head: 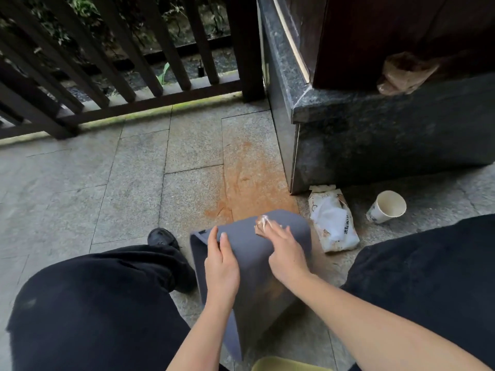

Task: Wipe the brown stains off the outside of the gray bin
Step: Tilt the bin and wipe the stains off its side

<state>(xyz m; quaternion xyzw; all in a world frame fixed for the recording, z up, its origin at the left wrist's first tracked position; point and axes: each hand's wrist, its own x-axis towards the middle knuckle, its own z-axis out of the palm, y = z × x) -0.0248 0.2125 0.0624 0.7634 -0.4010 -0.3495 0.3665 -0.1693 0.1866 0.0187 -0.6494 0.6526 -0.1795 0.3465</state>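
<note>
The gray bin (257, 266) lies tipped on its side on the stone floor (107, 183) between my knees, its flat base turned away from me, so that one long wall faces up for wiping. My left hand (221, 266) rests on that wall near the bin's left edge, fingers straight and close together, thumb apart; I judge it is there to keep the bin from rocking or sliding. My right hand (286, 250) presses a wet wipe (263, 223) against the far end of the same wall. The fingers lie fairly flat and close over the wipe, though whether the thumb pinches it I cannot tell. The wipe looks browned already. A brown smear (273, 290) remains lower on the wall, nearer me than the wipe, so the job is partly done at best.

Just right of the bin, the pack of wipes (333, 223) lies open within easy reach for a fresh sheet. Further right of the bin a paper cup (387, 207) leans on the floor. Beyond the bin a rust-coloured patch (249, 178) stains the floor, and a dark stone step (375, 135) rises beyond and to the right. Left of the bin my shoe (162, 236) sits close, so strokes have most room running along the wall toward me.
</note>
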